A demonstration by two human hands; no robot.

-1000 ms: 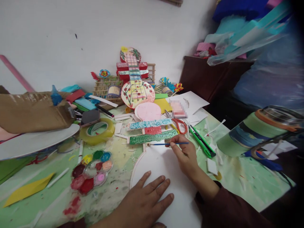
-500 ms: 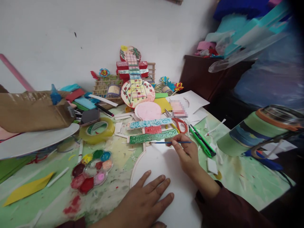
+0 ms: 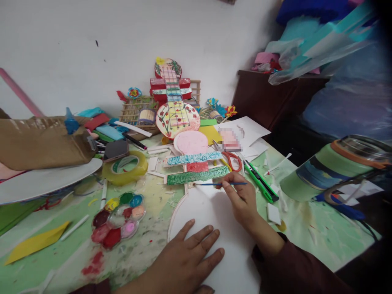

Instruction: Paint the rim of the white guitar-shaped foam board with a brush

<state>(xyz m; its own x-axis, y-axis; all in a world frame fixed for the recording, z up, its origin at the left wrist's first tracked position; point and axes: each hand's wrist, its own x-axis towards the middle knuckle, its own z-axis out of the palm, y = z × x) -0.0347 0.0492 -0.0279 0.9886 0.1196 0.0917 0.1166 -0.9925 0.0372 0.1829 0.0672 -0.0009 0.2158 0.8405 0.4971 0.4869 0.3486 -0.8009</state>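
The left hand (image 3: 196,249) lies with its fingers spread, palm down, on the large white rounded cutout (image 3: 196,208); its thumb is partly cut off by the lower border of the view. This cutout is in front of the person, at the near end of a guitar-like piece, and its lower part leaves the view, so its full shape cannot be told.

The right hand (image 3: 240,200) pinches a thin blue paintbrush (image 3: 235,183) between the thumb and the fingers; the other fingers are curled, and partly hidden. The bristles are at the upper left of the cutout, just below the green painted strip (image 3: 196,177). They are too small to tell if they touch the surface.

Farther away is the blue painted strip (image 3: 194,158), and behind it the pink oval (image 3: 191,143). The scissors (image 3: 235,162) show their orange handles, but one patch beside the blades is pixelated and cannot be read. The paint palette (image 3: 118,216) stands at the left. At the right, the flask (image 3: 318,173) is cut by the border.
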